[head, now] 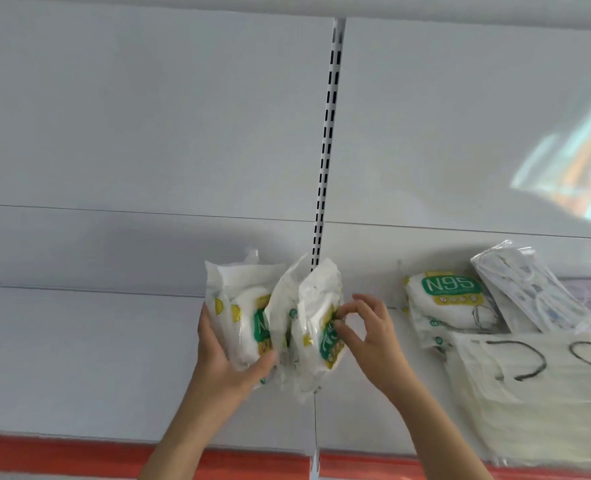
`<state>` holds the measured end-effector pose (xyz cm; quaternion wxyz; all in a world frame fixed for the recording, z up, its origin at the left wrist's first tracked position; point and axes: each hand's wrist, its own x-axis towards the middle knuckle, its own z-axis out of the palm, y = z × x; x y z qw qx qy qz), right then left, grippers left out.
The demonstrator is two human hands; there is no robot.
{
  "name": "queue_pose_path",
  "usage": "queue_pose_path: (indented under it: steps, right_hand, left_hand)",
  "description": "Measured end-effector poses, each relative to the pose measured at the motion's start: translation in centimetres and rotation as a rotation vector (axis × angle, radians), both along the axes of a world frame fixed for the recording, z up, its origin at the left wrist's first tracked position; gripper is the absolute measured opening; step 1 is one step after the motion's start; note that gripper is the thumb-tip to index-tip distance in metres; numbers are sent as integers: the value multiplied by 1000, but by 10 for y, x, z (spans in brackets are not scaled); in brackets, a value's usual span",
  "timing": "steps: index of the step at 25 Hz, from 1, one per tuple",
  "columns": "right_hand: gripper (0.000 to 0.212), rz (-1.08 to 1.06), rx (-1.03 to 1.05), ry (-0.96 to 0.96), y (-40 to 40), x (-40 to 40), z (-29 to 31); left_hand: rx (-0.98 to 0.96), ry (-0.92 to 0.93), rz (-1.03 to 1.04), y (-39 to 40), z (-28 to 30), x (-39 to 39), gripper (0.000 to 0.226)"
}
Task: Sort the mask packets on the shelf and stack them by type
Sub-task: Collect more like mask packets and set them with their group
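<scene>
A bunch of white N95 mask packets (252,306) with green and yellow labels is held upright above the white shelf (79,358), near its middle. My left hand (224,355) grips the bunch from the left and below. My right hand (370,334) pinches the rightmost packet of the bunch (322,306) with its fingertips. Another N95 packet (443,299) lies on the shelf to the right. Behind it leans a clear packet of flat white-blue masks (529,292). A clear packet of masks with black ear loops (536,375) lies at the front right.
A slotted upright rail (327,133) runs down the white back panel behind the bunch. The shelf has a red front edge strip (79,452). The upper shelf's underside spans the top of the view.
</scene>
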<state>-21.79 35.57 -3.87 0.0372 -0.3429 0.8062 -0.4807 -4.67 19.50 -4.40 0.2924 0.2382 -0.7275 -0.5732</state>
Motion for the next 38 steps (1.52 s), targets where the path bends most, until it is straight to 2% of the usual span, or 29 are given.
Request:
queue_pose_path:
  steps: [3, 4, 5, 7, 10, 12, 15, 17, 19, 21, 23, 29, 31, 33, 36, 38]
  right_hand:
    - [96, 219, 150, -337, -21, -33, 1]
    - [110, 309, 157, -436, -28, -39, 0]
    - [114, 388, 146, -502, -35, -43, -2]
    - [112, 449, 133, -539, -49, -48, -6]
    - [88, 450, 165, -460, -70, -37, -10]
    - [72, 510, 135, -391, -82, -15, -16]
    - [52, 552, 14, -460, -96, 15, -15]
    - [62, 559, -19, -498, -111, 18, -11]
    - [76, 632, 30, -505, -129, 22, -6]
    - [77, 691, 107, -487, -147, 31, -3]
    - [72, 721, 100, -458, -175, 59, 2]
    - [74, 825, 50, -489, -296, 203, 15]
    - [66, 883, 47, -495, -336, 253, 19]
    - [59, 935, 61, -507, -375, 299, 21]
    - [86, 944, 88, -496, -431, 339, 19]
    - [94, 959, 119, -553, -460, 349, 14]
  left_hand:
    - [-7, -37, 83, -3, 2, 1, 115]
    - [-15, -67, 135, -5, 2, -1, 123]
    - [-8, -102, 184, -5, 5, -2, 132]
    - [47, -111, 254, -7, 4, -1, 147]
    - [43, -72, 276, -6, -5, 3, 148]
    - [116, -52, 287, -13, -11, 6, 137]
    - [349, 131, 228, -27, -8, 19, 95]
    - [441, 141, 223, -36, -5, 34, 75]
    - [500, 148, 225, -47, -6, 53, 70]
    - [549, 165, 182, -61, -9, 72, 73]
    - [564, 198, 164, -80, -12, 103, 76]
    - [547, 280, 244, -196, -27, 231, 100]
    - [555, 277, 302, -243, -25, 280, 103]
    - [573, 289, 306, -284, -26, 326, 87]
    - [537, 239, 312, -335, -19, 372, 63]
    - [468, 200, 302, -372, -18, 386, 56]
